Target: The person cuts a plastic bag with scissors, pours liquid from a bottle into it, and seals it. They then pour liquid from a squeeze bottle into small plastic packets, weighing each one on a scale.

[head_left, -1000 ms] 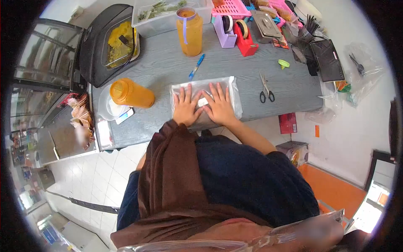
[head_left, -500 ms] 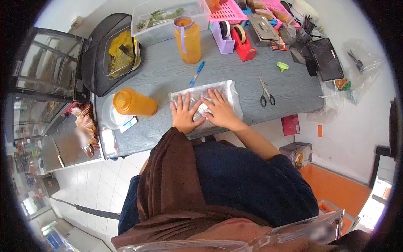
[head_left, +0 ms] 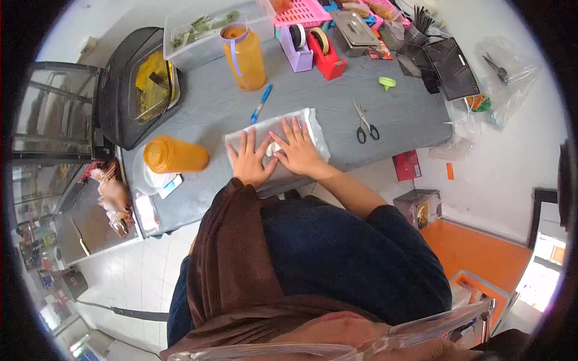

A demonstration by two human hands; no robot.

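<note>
A flat pack of clear plastic bags (head_left: 314, 129) lies on the grey table (head_left: 301, 93) near its front edge. My left hand (head_left: 251, 162) rests palm down on its left part, fingers spread. Beside it my right hand (head_left: 299, 150) is also flat on the plastic, with its fingers apart. A small white patch (head_left: 273, 148) shows between the two hands. Just beyond the pack lies a blue pen (head_left: 262, 103). Scissors (head_left: 364, 122) with black handles lie to the right of the pack.
An orange-filled jar (head_left: 176, 155) stands at the left, and a taller one (head_left: 244, 59) is farther back. Behind are a purple tape dispenser (head_left: 295, 51), a red one (head_left: 326, 57) and a plastic bin (head_left: 211, 45). A green cap (head_left: 387, 82) lies at the right.
The whole view has shifted, so the table's things appear farther left. Both hands stay flat on the plastic pack, with nothing picked up or let go.
</note>
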